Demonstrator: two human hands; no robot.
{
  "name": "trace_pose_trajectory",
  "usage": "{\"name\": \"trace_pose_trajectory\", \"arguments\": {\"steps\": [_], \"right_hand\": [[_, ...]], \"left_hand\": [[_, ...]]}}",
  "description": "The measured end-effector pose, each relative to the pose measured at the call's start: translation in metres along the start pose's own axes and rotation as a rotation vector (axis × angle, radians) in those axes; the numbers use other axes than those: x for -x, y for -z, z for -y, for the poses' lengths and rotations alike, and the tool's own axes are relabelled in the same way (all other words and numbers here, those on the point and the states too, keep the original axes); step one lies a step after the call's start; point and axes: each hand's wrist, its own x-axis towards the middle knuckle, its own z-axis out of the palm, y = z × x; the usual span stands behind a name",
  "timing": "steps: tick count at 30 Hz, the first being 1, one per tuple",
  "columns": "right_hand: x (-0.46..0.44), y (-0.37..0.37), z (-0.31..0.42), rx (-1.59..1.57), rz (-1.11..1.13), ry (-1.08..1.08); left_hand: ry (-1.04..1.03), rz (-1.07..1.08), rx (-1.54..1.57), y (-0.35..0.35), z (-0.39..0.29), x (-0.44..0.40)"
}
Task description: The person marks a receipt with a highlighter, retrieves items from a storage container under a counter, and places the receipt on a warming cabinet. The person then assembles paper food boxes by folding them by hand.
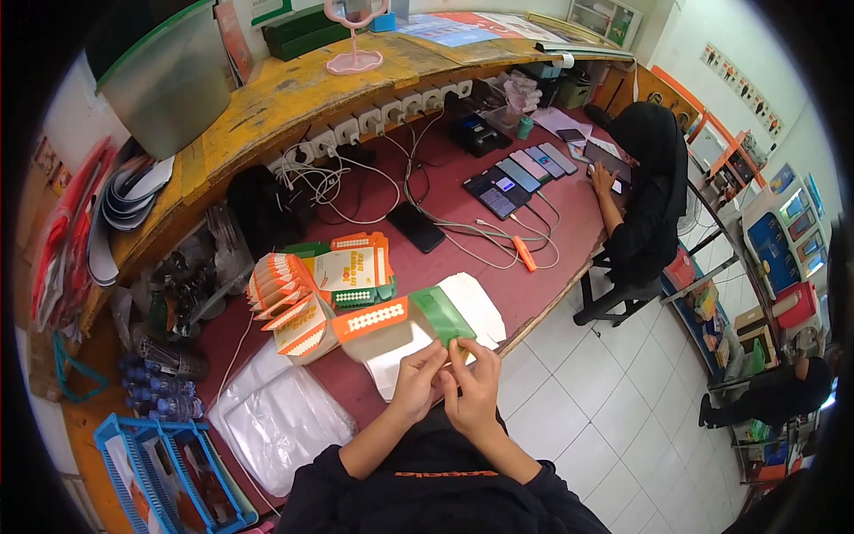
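A part-folded paper box point(391, 318) lies at the table's front edge, with an orange panel, a green flap and white inner faces. My left hand point(420, 381) is closed in a pinch at the lower edge of the green flap point(442, 313). Right beside it, my right hand point(474, 381) pinches the same edge, its fingertips close to those of my left hand. Behind the box, a fanned stack of orange-and-white printed cartons point(283, 289) stands next to a flat printed carton point(353, 268) in yellow, orange and green.
Clear plastic bags point(283, 414) lie left of me, near a blue plastic rack point(169, 485) and several water bottles point(169, 396). A black phone point(415, 227) and tangled cables point(334, 182) lie farther back. Several phones point(507, 182) sit near a seated person point(645, 205) at the right.
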Motion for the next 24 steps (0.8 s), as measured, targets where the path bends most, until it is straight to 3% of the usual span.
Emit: {"name": "trace_pose_trajectory", "arguments": {"steps": [2,4,5,6,8,9,12,14,15,16,18,19,20,21,22,24], "right_hand": [[0.002,0.006,-0.008,0.094,0.098,0.081],[0.001,0.016,-0.023,0.098,0.164,0.081],[-0.007,0.019,-0.027,0.003,0.055,0.011],[-0.016,0.021,-0.03,-0.091,-0.055,-0.055],[-0.03,0.024,-0.034,-0.134,-0.022,-0.117],[-0.035,0.025,-0.036,-0.176,0.008,-0.186],[-0.032,0.021,-0.052,-0.083,0.016,-0.241],[-0.02,0.017,-0.06,-0.132,-0.045,-0.46],[-0.015,0.011,-0.062,-0.407,-0.148,-0.479],[-0.01,0.01,-0.059,-0.408,-0.146,-0.476],[-0.002,0.013,-0.046,-0.361,0.131,-0.268],[-0.002,0.014,-0.034,-0.341,0.221,-0.227],[-0.002,0.014,-0.025,-0.321,0.309,-0.184],[0.0,0.015,-0.026,-0.328,0.395,-0.099],[-0.003,0.014,-0.027,-0.538,0.434,-0.015],[-0.004,0.012,-0.019,-0.62,0.307,0.001]], "left_hand": [[-0.054,-0.001,-0.021,0.001,0.001,-0.002],[-0.364,-0.002,-0.623,0.004,0.001,-0.007],[-0.465,0.055,-0.95,0.004,-0.007,-0.003],[-0.47,0.054,-0.948,0.007,-0.007,-0.001],[-0.627,0.387,-1.615,0.014,-0.001,0.007],[-0.775,0.552,-1.794,0.011,0.001,0.01],[-0.873,0.672,-1.652,0.001,0.003,0.021],[-0.955,0.698,-1.494,-0.006,-0.02,0.02],[-1.04,0.323,-1.329,-0.008,-0.033,0.023],[-1.095,-0.04,-1.14,-0.009,-0.043,0.021],[-0.834,0.023,-0.762,-0.007,-0.057,0.004],[-0.635,0.313,-0.875,0.011,-0.062,-0.002],[-0.568,0.392,-0.78,0.018,-0.058,-0.004],[-0.582,0.327,-0.851,0.022,-0.057,-0.002],[-0.594,0.259,-0.921,0.025,-0.057,0.0],[-0.613,0.253,-1.002,0.018,-0.055,0.004]]}}
